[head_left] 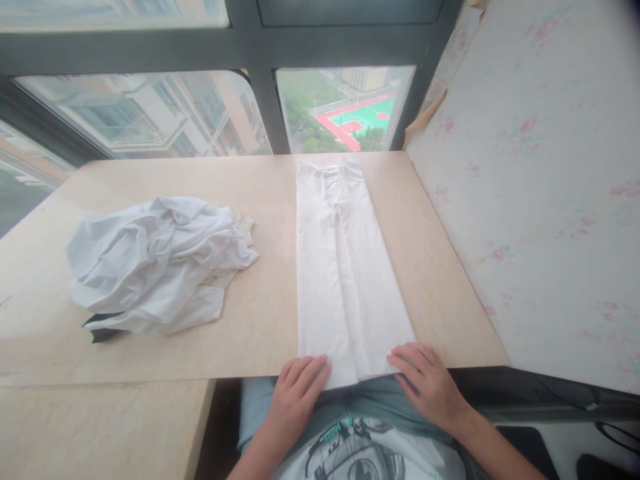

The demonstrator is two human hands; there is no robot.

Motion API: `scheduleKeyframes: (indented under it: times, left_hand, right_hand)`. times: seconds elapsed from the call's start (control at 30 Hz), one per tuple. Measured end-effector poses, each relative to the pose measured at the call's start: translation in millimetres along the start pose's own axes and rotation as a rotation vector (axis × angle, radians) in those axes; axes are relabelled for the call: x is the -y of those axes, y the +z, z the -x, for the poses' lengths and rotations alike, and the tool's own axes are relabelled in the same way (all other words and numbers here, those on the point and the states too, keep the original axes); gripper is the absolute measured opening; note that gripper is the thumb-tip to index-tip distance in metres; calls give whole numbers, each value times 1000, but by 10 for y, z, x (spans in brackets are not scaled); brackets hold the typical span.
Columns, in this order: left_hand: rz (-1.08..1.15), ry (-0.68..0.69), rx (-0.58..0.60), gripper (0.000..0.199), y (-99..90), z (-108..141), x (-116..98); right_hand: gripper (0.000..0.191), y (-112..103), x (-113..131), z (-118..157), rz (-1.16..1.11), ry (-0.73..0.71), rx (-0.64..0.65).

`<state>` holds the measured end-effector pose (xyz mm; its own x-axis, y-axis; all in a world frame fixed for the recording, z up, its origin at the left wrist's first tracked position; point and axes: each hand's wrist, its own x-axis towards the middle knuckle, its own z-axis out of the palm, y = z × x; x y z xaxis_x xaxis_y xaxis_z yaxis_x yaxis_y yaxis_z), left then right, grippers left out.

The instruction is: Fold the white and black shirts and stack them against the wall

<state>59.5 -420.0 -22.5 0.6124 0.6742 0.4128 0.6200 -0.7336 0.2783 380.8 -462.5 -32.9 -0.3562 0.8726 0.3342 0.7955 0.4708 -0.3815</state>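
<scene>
A white garment (320, 280), folded into a long strip, lies on the tabletop with its gathered end by the window. A lengthwise gap runs down its middle, and its near hem comes just over the table's front edge. My left hand (299, 390) is closed on the left corner of the hem, fingers on top and thumb out of sight. Across from it, my right hand (427, 383) grips the right corner, fingers over the cloth and hiding it there. To the left lies a crumpled heap of white cloth (160, 267), apart from both hands.
Dark fabric (104, 328) pokes out under the heap. The pale tabletop (270, 320) meets a window frame (260, 50) at the back and a flowered wall (540, 187) on the right. A second pale surface (100, 427) adjoins at the lower left.
</scene>
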Motion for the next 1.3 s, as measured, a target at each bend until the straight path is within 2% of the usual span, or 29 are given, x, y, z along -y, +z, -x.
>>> scheduleKeyframes:
  times: [0.17, 0.4, 0.53, 0.67, 0.73, 0.8, 0.9, 0.97, 1.07, 1.17, 1.23, 1.3]
  left_hand:
    - [74, 91, 30, 29, -162, 105, 6]
    - [68, -6, -24, 30, -150, 156, 54]
    - [101, -29, -2, 35, -184, 138, 34]
    - [198, 39, 184, 37, -319, 70, 74]
    - [238, 86, 236, 38, -357, 12, 176]
    - [225, 69, 209, 34, -337, -97, 334]
    - [93, -70, 123, 26, -201, -428, 647]
    - [-2, -142, 94, 26, -71, -782, 883]
    - [-105, -178, 119, 33, 123, -1452, 1236]
    - [-174, -245, 138, 44, 286, -2075, 1548]
    - [-198, -309, 129, 48, 380, -2341, 1718]
    - [-210, -361, 117, 48, 462, -2455, 1846]
  right_hand:
    - [38, -9, 102, 147, -34, -8, -32]
    - [36, -49, 44, 137, -65, 54, -41]
    - [28, -203, 15, 47, -120, 53, 77]
    - [26, -376, -40, -108, -240, 41, 273]
    - [22, -396, -104, -228, -286, 80, 295]
    - [19, -364, -199, -410, -319, 123, 266]
    - [20, -258, -401, -866, -365, 172, 184]
    - [23, -173, -567, -1309, -385, 233, 128]
    - [26, -28, -835, -2133, -400, 349, 49]
    - [27, 146, -1086, -3031, -385, 372, 16]
    - [27, 272, -1228, -3614, -348, 375, 18]
    - [29, 400, -1346, -4161, -307, 398, 20]
